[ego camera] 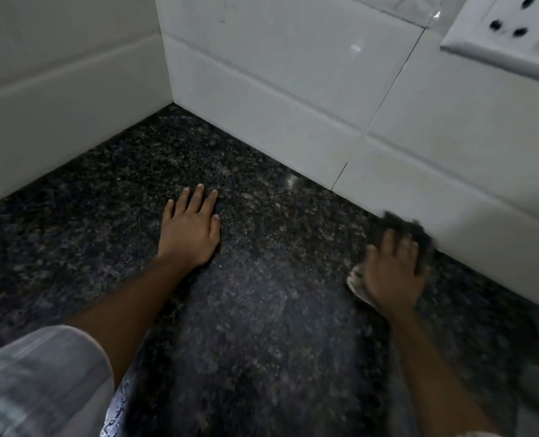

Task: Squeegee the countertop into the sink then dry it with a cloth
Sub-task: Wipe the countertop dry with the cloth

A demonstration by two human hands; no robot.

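The right hand (394, 272) is pressing a cloth (407, 228) flat against the surface's (104, 197) back edge, drying; the left hand (190, 228) is lying open, bracing.

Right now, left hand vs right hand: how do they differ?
The left hand lies flat and bare on the countertop, sharp in view; the right hand presses a cloth and is blurred. The left sits mid-counter; the right is by the tiled wall. Both are palm down.
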